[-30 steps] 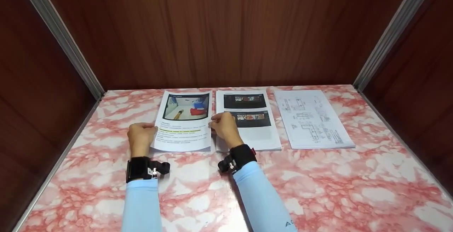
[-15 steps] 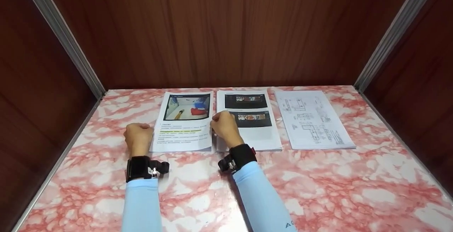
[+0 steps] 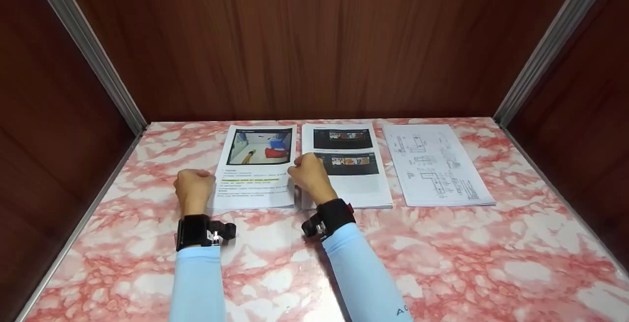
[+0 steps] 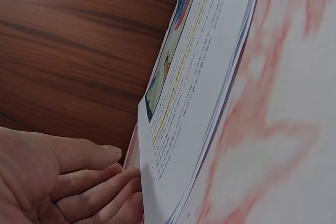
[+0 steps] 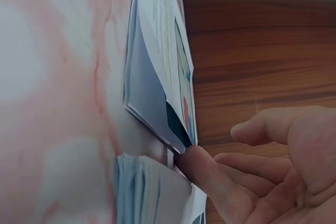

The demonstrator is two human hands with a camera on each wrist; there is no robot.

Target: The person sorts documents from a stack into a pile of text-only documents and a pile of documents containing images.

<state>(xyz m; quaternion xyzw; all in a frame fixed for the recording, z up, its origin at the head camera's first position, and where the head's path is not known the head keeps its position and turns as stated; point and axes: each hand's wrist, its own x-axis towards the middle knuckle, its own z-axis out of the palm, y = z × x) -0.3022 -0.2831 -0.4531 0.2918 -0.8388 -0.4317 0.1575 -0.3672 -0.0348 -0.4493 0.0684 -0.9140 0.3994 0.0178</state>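
Note:
A left paper stack [image 3: 250, 201], its top sheet printed with a colour photo and a yellow-highlighted line, lies between my hands. My left hand [image 3: 194, 189] is at its left edge; in the left wrist view the relaxed fingers [image 4: 100, 195] touch the paper's side, thumb apart from the sheet. At the right edge is my right hand [image 3: 312, 177]. In the right wrist view its index finger [image 5: 202, 166] touches the raised edge of the top sheet [image 5: 160, 51], while the thumb stands away. A middle paper stack [image 3: 354, 189] lies partly under the right hand.
Drawing sheets [image 3: 437, 164] lie to the right of the middle stack. All the papers rest on a red-and-white marbled table [image 3: 442, 263]. Brown wood-look panels [image 3: 314, 42] enclose the back and sides, with metal posts at the corners.
The left stack's top sheet was bowed up between both hands a second ago and now lies flatter. Both hands stay at its sides, with the right fingertips shifted slightly left since half a second ago.

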